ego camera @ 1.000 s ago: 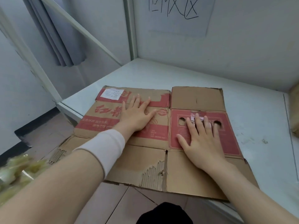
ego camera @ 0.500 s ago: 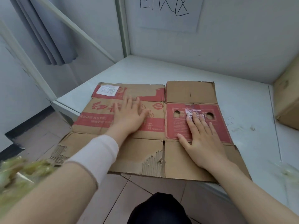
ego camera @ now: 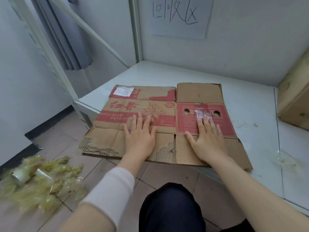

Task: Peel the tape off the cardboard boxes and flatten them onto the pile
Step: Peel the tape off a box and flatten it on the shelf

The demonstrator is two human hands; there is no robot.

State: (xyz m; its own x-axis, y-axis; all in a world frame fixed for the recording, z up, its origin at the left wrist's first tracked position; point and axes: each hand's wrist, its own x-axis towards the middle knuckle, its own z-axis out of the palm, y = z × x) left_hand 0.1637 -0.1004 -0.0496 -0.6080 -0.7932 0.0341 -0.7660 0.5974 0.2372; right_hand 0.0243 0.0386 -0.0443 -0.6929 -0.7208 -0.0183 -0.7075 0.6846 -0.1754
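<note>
A flattened brown cardboard box (ego camera: 199, 94) with red print lies on the white platform (ego camera: 250, 106), its near flaps overhanging the platform's edge. My left hand (ego camera: 139, 136) presses flat on the box's left panel, fingers straight and spread. My right hand (ego camera: 208, 139) presses flat on the red right panel, fingertips reaching a patch of clear tape (ego camera: 201, 112) stuck between two round holes. A white label (ego camera: 123, 91) is on the far left flap.
A second, unflattened cardboard box (ego camera: 294, 99) stands at the platform's right edge. A heap of crumpled yellowish tape (ego camera: 38, 183) lies on the tiled floor at the left. A clear scrap of tape (ego camera: 282, 158) lies on the platform at the right. Walls close the back.
Both hands have slid toward me across the flattened box, the left one from the middle panel to the fold of the near flap. The view has pulled back.
</note>
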